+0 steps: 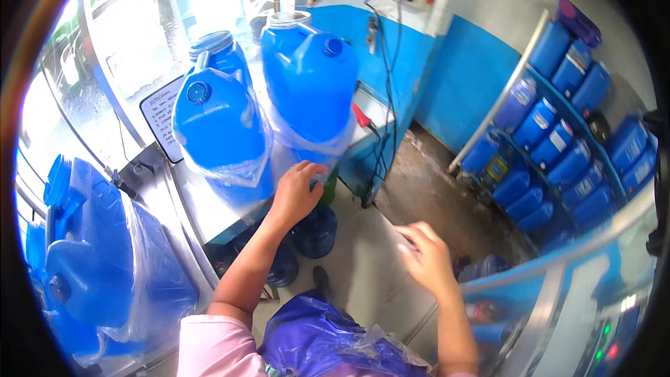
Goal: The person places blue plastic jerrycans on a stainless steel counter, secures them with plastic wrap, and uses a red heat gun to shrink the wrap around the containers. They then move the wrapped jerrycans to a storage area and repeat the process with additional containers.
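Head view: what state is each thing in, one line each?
Left hand: fingers bent, grip unclear
Right hand: fingers bent, grip unclear
Left table jug: standing, wrapped below
Right table jug: standing, wrapped below
Whiteboard: written on
Rack: stocked
Indicator lights: lit green and red

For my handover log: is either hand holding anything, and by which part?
Cannot tell for either: left hand is near plastic wrap; right hand may pinch something small.

Blue jug (307, 87), upright on white counter (197, 195), clear plastic (317, 143) around lower part
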The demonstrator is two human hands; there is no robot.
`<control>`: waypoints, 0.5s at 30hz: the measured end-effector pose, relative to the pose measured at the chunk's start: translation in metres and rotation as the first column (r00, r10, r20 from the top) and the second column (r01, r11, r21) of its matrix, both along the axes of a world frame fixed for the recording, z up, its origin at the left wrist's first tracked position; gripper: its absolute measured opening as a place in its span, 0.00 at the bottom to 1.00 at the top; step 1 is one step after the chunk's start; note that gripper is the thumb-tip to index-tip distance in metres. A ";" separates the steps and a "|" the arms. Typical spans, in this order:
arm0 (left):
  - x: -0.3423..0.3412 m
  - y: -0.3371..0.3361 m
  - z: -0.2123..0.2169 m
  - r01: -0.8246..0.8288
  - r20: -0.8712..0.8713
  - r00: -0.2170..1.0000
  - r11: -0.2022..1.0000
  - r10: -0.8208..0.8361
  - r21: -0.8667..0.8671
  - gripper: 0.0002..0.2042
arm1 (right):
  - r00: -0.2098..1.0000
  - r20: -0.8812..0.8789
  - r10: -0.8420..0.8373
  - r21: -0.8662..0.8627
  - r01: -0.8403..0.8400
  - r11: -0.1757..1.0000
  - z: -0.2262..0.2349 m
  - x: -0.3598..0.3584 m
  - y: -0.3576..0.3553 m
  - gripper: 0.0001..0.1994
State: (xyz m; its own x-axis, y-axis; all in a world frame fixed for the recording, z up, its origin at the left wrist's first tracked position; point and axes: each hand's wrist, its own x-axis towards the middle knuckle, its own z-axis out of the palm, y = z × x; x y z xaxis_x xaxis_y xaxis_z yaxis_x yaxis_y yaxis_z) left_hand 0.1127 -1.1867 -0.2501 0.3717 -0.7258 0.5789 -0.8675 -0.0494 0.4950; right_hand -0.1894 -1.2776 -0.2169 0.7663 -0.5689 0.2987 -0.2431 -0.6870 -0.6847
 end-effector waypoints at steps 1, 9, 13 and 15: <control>0.016 -0.018 -0.012 0.006 0.095 0.996 1.000 -0.004 -0.021 0.16 | 0.993 -0.014 0.119 -0.110 -0.120 0.987 -0.006 0.042 -0.024 0.17; 0.069 -0.110 0.009 -0.097 0.273 0.961 0.864 -0.048 0.495 0.10 | 0.935 0.144 0.324 -0.271 -0.278 0.922 0.025 0.248 -0.160 0.14; 0.083 -0.116 0.108 -0.156 0.400 0.915 0.870 -0.050 0.467 0.05 | 0.856 0.382 0.349 -0.234 -0.276 0.932 0.092 0.279 -0.210 0.10; 0.088 -0.117 0.146 -0.186 0.448 0.893 0.883 -0.031 0.431 0.04 | 0.868 0.377 0.323 -0.095 -0.310 0.946 0.115 0.307 -0.241 0.12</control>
